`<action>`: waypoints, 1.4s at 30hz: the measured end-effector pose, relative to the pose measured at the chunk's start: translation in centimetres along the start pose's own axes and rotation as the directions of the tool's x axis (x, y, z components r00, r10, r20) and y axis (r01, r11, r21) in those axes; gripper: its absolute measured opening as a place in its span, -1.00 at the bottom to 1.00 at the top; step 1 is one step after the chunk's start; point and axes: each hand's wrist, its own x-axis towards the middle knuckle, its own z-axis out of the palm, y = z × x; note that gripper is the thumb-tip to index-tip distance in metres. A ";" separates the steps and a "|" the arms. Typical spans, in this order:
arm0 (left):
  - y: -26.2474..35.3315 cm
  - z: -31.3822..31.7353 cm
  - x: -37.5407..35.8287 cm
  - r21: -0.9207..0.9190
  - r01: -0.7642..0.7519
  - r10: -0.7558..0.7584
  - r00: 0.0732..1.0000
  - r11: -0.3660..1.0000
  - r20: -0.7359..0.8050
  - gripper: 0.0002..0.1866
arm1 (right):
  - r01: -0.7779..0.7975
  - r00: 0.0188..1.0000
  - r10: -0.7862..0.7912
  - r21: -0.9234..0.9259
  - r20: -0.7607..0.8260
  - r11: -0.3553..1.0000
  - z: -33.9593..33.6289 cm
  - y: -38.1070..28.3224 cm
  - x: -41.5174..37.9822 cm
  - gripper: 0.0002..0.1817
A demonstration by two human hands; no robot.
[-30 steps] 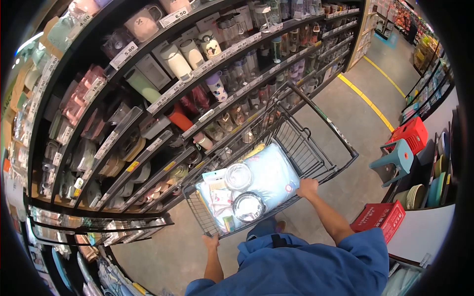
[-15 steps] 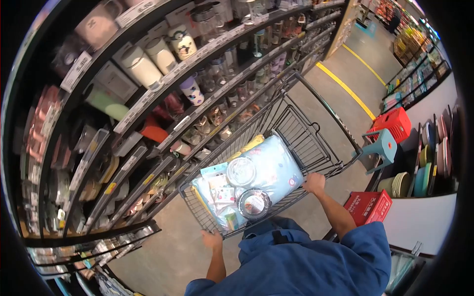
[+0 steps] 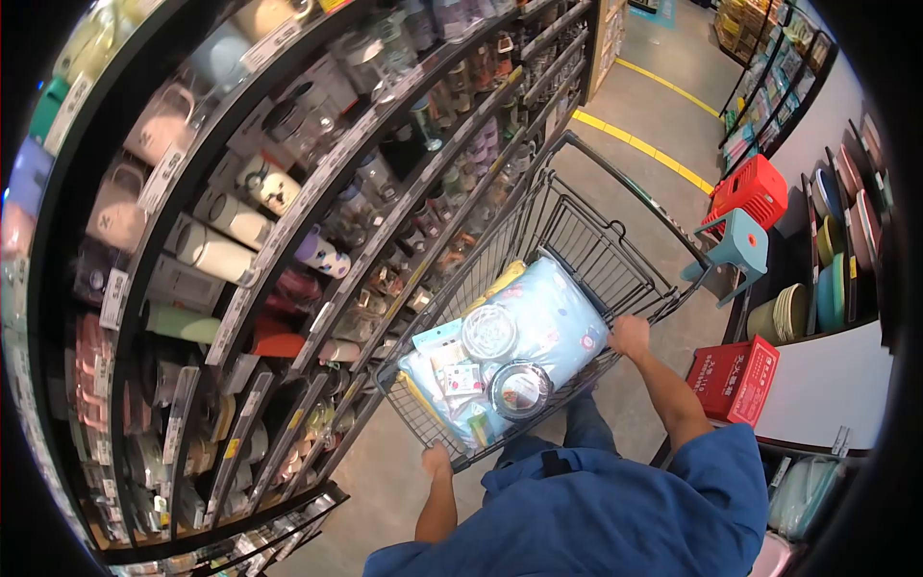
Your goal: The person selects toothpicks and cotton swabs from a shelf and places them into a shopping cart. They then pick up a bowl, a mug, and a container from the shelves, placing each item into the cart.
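Observation:
A dark wire shopping cart (image 3: 615, 245) stands crosswise in front of me. My left hand (image 3: 437, 459) is closed round the lower left corner of its rim. On the rim's near right side, my right hand (image 3: 630, 337) is closed too. Inside the cart lies a puffy light-blue package (image 3: 562, 322) with a pale print. Resting on it are a clear round container (image 3: 488, 333) and a black-rimmed round container (image 3: 520, 389). Small flat packets (image 3: 463, 380) lie to their left, and a yellow item (image 3: 507, 281) shows along the far side.
Shelves of cups and bottles (image 3: 216, 252) run along the left. To the right are a red stool (image 3: 755, 192), a teal stool (image 3: 742, 245), a red box (image 3: 733, 380) and shelved basins (image 3: 790, 313). Yellow lines (image 3: 644, 144) cross the floor ahead.
The view has shifted, and the shelves now sit lower and further left. The cart and both hands appear slightly further right in view, with the grip on the rim unchanged.

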 end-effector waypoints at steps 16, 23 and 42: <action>16.9 6.8 -7.1 0.299 -0.130 0.185 0.969 0.945 -0.164 -0.54 | 0.017 0.995 -0.001 0.166 -0.096 0.986 -4.1 9.9 12.6 -0.79; 21.2 10.0 -7.3 0.387 -0.099 0.180 0.967 0.917 -0.178 -0.54 | 0.052 0.995 -0.038 0.162 -0.088 0.985 -6.0 13.0 17.5 -0.76; 35.0 19.2 -12.9 0.225 -0.129 0.158 0.981 0.966 -0.114 -0.53 | 0.086 0.978 -0.072 0.064 -0.195 0.994 -9.9 21.9 33.5 -0.78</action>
